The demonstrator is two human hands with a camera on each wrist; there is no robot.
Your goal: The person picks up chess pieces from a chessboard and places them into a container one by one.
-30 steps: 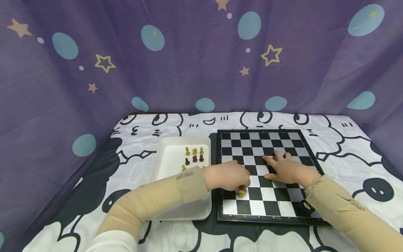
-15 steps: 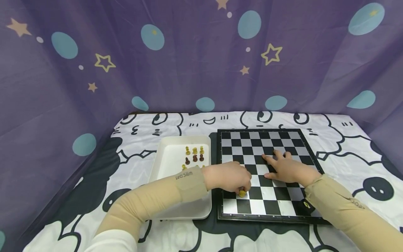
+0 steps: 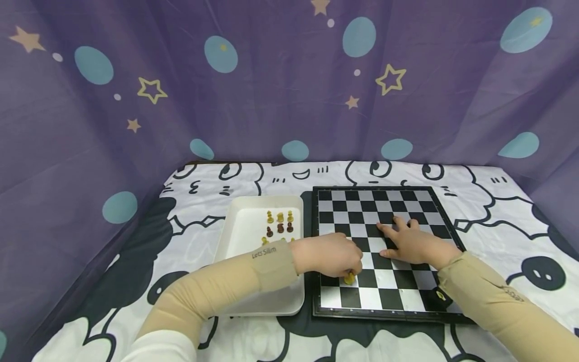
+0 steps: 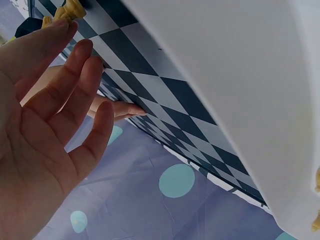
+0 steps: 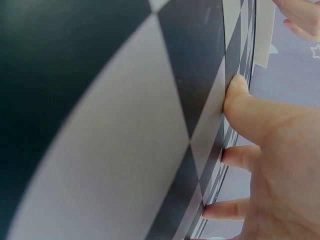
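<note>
My left hand (image 3: pixel 332 254) pinches a yellow chess piece (image 3: pixel 349 278) between thumb and fingertips, low over the near left squares of the chessboard (image 3: pixel 388 298). Seen from the left wrist, the piece (image 4: pixel 74 8) is tilted and partly behind the thumb, so its kind cannot be told; the other fingers are loosely bent and hold nothing. My right hand (image 3: pixel 413 244) rests on the right half of the board with its fingers spread. In the right wrist view, the thumb (image 5: pixel 240 97) and fingertips touch the squares.
Left of the board stands a white tray (image 3: pixel 239 216). Yellow pieces (image 3: pixel 280 217) and dark brown pieces (image 3: pixel 280 228) stand in rows at its right side; more are partly hidden by my left sleeve. A patterned cloth (image 3: pixel 479 186) covers the table, with a purple curtain (image 3: pixel 289 90) behind.
My left hand has shifted slightly to the right with the yellow chess piece, which is now more upright. My right hand stays in place on the board.
</note>
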